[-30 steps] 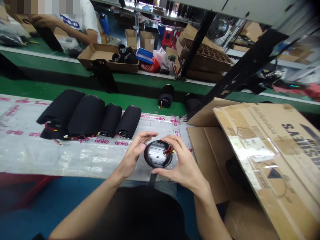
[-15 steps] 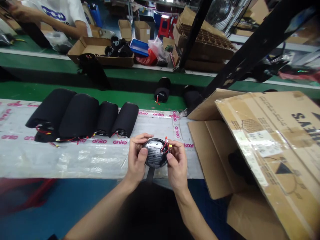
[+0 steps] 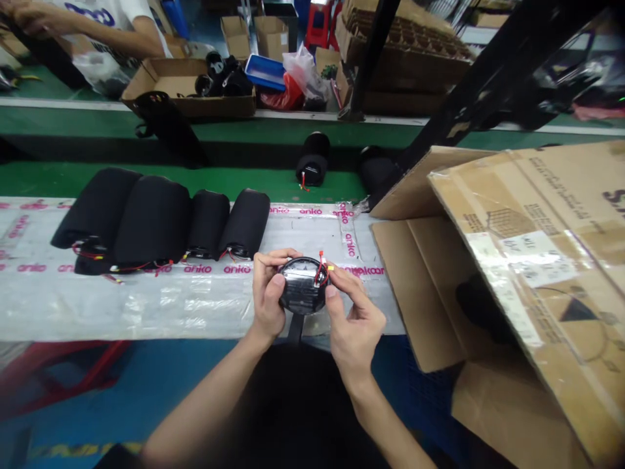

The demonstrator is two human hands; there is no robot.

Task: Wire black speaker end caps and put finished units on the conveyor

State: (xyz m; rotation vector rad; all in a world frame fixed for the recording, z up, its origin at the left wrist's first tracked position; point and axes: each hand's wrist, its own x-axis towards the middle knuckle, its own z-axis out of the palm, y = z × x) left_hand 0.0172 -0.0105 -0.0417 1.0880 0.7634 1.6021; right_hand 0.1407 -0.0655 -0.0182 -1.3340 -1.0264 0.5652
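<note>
Head view: two hands (image 3: 267, 296) on one wired black disc (image 3: 301, 290)

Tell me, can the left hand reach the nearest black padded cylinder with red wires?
Probably yes. The left hand sits close to that black padded cylinder, with only shiny clear plastic sheeting between them, but it is holding a round black disc right now.
</note>
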